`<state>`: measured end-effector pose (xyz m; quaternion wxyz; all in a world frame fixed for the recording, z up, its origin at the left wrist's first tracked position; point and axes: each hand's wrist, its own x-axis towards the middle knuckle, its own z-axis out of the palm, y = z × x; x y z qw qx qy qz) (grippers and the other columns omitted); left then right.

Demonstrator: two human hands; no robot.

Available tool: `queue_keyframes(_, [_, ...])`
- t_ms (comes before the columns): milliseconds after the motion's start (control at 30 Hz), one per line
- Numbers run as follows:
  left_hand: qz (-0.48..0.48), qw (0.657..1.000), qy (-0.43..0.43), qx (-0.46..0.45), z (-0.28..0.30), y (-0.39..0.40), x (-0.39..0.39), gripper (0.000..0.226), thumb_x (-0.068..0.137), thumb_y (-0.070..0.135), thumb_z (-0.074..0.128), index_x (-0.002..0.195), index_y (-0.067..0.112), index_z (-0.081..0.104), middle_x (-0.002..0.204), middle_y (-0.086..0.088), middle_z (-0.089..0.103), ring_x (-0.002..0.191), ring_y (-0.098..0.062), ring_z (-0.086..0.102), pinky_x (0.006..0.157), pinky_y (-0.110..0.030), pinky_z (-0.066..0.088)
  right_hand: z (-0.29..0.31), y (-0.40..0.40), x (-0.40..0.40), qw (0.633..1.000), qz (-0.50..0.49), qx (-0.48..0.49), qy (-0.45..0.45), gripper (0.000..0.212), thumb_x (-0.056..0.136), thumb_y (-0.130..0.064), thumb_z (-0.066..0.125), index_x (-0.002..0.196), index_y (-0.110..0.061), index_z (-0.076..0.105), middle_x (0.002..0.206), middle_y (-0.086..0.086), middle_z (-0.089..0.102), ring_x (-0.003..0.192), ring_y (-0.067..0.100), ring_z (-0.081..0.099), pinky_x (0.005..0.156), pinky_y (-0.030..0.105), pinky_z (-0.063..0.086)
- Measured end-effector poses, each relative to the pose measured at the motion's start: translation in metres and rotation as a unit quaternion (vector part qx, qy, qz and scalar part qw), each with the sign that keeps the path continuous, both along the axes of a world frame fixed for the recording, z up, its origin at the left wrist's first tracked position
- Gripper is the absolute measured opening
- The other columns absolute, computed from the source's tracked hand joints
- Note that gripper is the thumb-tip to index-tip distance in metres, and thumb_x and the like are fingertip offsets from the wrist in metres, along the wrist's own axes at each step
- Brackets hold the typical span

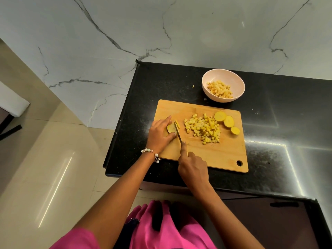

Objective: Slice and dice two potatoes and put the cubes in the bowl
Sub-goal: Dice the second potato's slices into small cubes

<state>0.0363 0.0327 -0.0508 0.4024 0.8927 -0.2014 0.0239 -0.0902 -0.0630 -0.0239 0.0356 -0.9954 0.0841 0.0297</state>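
A wooden cutting board (222, 155) lies on the black counter. My left hand (160, 134) grips a potato piece (171, 128) at the board's left end. My right hand (193, 168) holds a knife (177, 131), forefinger along its spine, blade down against the potato with a thin slice (177, 124) just right of it. A heap of potato cubes (203, 129) lies mid-board, and three round potato slices (228, 121) lie to its right. A pale pink bowl (231, 78) with potato cubes in it stands behind the board.
The black counter (280, 123) ends just left of the board and near my body, with beige floor tiles (53, 159) beyond. A marble wall (161, 29) rises behind the bowl. A small potato scrap (193, 86) lies left of the bowl.
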Motion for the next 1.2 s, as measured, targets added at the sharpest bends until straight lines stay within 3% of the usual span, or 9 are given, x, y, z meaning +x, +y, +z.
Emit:
queue_keyframes(33, [0.0, 1.0, 0.002, 0.0, 0.0, 0.0, 0.0, 0.065, 0.076, 0.024, 0.075, 0.135, 0.012, 0.049, 0.115, -0.001, 0.064, 0.108, -0.018, 0.05, 0.09, -0.016, 0.028, -0.001, 0.0, -0.007, 1.0, -0.004, -0.019, 0.005, 0.064, 0.071, -0.012, 0.07, 0.132, 0.0, 0.052, 0.063, 0.01, 0.06, 0.041, 0.027, 0.053, 0.039, 0.024, 0.017])
queue_keyframes(100, [-0.002, 1.0, 0.008, 0.004, 0.0, 0.0, 0.0, 0.066, 0.076, 0.025, 0.075, 0.136, 0.013, 0.048, 0.117, -0.001, 0.063, 0.11, -0.017, 0.049, 0.089, -0.015, 0.026, -0.005, -0.001, -0.016, 1.0, -0.016, -0.008, -0.016, 0.062, 0.065, -0.012, 0.076, 0.123, -0.002, 0.061, 0.053, 0.008, 0.056, 0.034, 0.025, 0.048, 0.038, 0.022, 0.015])
queue_keyframes(233, [-0.005, 1.0, 0.018, 0.006, 0.0, 0.002, 0.001, 0.069, 0.076, 0.025, 0.075, 0.137, 0.013, 0.046, 0.118, -0.001, 0.063, 0.111, -0.018, 0.049, 0.091, -0.017, 0.028, 0.012, -0.005, -0.012, 0.995, -0.038, 0.074, -0.054, 0.054, 0.092, -0.019, 0.05, 0.144, -0.01, 0.037, 0.076, 0.013, 0.063, 0.06, 0.034, 0.058, 0.047, 0.03, 0.027])
queue_keyframes(333, [-0.006, 1.0, 0.025, 0.006, 0.0, 0.003, 0.002, 0.071, 0.076, 0.024, 0.076, 0.139, 0.013, 0.044, 0.119, 0.0, 0.063, 0.112, -0.018, 0.049, 0.092, -0.016, 0.027, 0.015, -0.006, 0.003, 0.995, -0.03, 0.076, -0.057, 0.055, 0.099, -0.025, 0.033, 0.151, -0.018, 0.016, 0.098, 0.01, 0.063, 0.081, 0.032, 0.06, 0.057, 0.033, 0.034])
queue_keyframes(767, [0.008, 1.0, 0.02, -0.012, -0.002, 0.002, 0.003, 0.07, 0.073, 0.02, 0.078, 0.135, 0.01, 0.048, 0.115, -0.001, 0.066, 0.109, -0.018, 0.052, 0.09, -0.013, 0.027, 0.005, 0.006, 0.022, 1.0, 0.008, 0.009, 0.009, 0.056, 0.099, -0.013, 0.026, 0.15, -0.007, 0.006, 0.107, 0.015, 0.06, 0.084, 0.032, 0.061, 0.059, 0.034, 0.035])
queue_keyframes(833, [0.01, 1.0, 0.018, -0.016, -0.002, 0.002, 0.002, 0.07, 0.072, 0.021, 0.078, 0.135, 0.009, 0.049, 0.114, -0.001, 0.066, 0.109, -0.018, 0.052, 0.09, -0.014, 0.028, 0.003, 0.004, 0.01, 1.0, 0.013, 0.006, 0.012, 0.061, 0.094, -0.014, 0.039, 0.149, -0.004, 0.014, 0.098, 0.014, 0.061, 0.074, 0.031, 0.062, 0.053, 0.033, 0.034])
queue_keyframes(933, [0.009, 1.0, 0.022, -0.019, 0.0, 0.002, 0.002, 0.069, 0.073, 0.023, 0.078, 0.135, 0.011, 0.049, 0.115, -0.001, 0.066, 0.109, -0.017, 0.05, 0.089, -0.013, 0.027, 0.001, 0.001, -0.011, 0.999, 0.0, -0.044, 0.015, 0.068, 0.069, -0.014, 0.071, 0.133, -0.002, 0.051, 0.063, 0.009, 0.059, 0.043, 0.026, 0.054, 0.04, 0.026, 0.022])
queue_keyframes(1067, [0.007, 0.999, 0.047, -0.013, 0.002, 0.003, 0.002, 0.072, 0.074, 0.022, 0.078, 0.137, 0.014, 0.046, 0.12, 0.001, 0.064, 0.114, -0.015, 0.048, 0.09, -0.011, 0.024, 0.013, -0.007, -0.01, 0.997, -0.013, 0.08, -0.003, 0.057, 0.096, -0.022, 0.039, 0.15, -0.015, 0.021, 0.092, 0.011, 0.063, 0.076, 0.034, 0.061, 0.055, 0.033, 0.031])
queue_keyframes(1200, [-0.006, 0.998, 0.057, -0.006, 0.003, 0.007, 0.005, 0.075, 0.074, 0.021, 0.077, 0.14, 0.015, 0.042, 0.122, 0.0, 0.061, 0.114, -0.017, 0.047, 0.093, -0.017, 0.027, 0.014, -0.004, 0.006, 0.997, -0.018, 0.066, -0.034, 0.055, 0.099, -0.027, 0.032, 0.151, -0.02, 0.015, 0.099, 0.009, 0.063, 0.082, 0.032, 0.06, 0.058, 0.032, 0.033])
